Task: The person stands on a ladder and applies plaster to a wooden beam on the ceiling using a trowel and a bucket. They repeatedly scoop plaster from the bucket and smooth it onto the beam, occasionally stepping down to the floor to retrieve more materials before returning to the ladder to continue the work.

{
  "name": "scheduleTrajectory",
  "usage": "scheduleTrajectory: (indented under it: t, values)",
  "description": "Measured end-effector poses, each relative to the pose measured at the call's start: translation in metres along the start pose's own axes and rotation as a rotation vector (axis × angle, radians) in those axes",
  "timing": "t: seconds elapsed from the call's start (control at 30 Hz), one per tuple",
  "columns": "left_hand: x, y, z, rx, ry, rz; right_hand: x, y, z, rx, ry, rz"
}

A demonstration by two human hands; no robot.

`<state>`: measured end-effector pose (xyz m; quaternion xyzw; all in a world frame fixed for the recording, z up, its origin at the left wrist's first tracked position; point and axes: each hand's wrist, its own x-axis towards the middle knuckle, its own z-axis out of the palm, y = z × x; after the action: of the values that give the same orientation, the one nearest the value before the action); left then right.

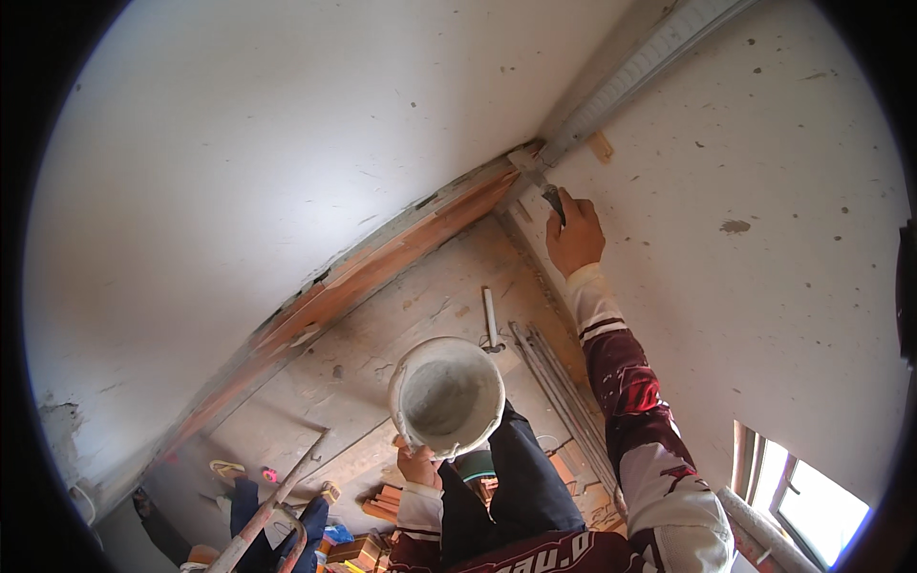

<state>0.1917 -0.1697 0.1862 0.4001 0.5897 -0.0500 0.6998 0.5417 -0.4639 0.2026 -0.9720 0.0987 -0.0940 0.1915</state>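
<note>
My right hand (pixel 577 237) is stretched up to the corner, closed round the dark handle of a putty knife (pixel 553 199). The knife's blade touches the top end of the rough strip (pixel 411 234) of exposed brick and mortar, where it meets the corner. Low in the middle, my left hand (pixel 419 466) grips the near rim of a round, pale bucket (pixel 399 387). Grey, mortar-like residue (pixel 444 396) coats the bucket's inside; how deep it lies I cannot tell. The bucket is held in front of my dark trousers.
White walls (pixel 239 172) rise on both sides, with a metal channel (pixel 630 72) along their corner. Long pipes (pixel 564 396) and a white tube (pixel 490 317) lie below. At lower left are a scaffold pole (pixel 277 497) and another person's legs (pixel 245 506). An open window (pixel 812 497) is at lower right.
</note>
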Motion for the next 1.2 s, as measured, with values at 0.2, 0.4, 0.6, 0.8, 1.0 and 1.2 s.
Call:
scheduleTrajectory:
  t: [0.2, 0.4, 0.6, 0.8, 1.0, 1.2]
  values:
    - [0.001, 0.004, -0.004, 0.020, 0.002, -0.013, -0.007, -0.003, 0.007, -0.045, -0.075, 0.083]
    - [0.007, 0.004, -0.023, 0.018, -0.012, -0.033, -0.018, -0.017, 0.027, -0.034, -0.025, 0.088]
    - [0.023, 0.018, -0.037, 0.035, -0.035, -0.079, -0.015, -0.027, 0.048, 0.037, -0.038, 0.176]
    - [0.041, 0.038, -0.075, 0.045, -0.072, -0.050, -0.039, -0.078, 0.055, 0.154, 0.034, 0.190]
    - [0.056, 0.069, -0.111, 0.007, -0.004, -0.035, -0.113, -0.144, 0.092, 0.295, -0.032, 0.171]
    - [0.069, 0.092, -0.140, -0.075, 0.004, -0.015, -0.125, -0.154, 0.091, 0.299, 0.099, 0.213]
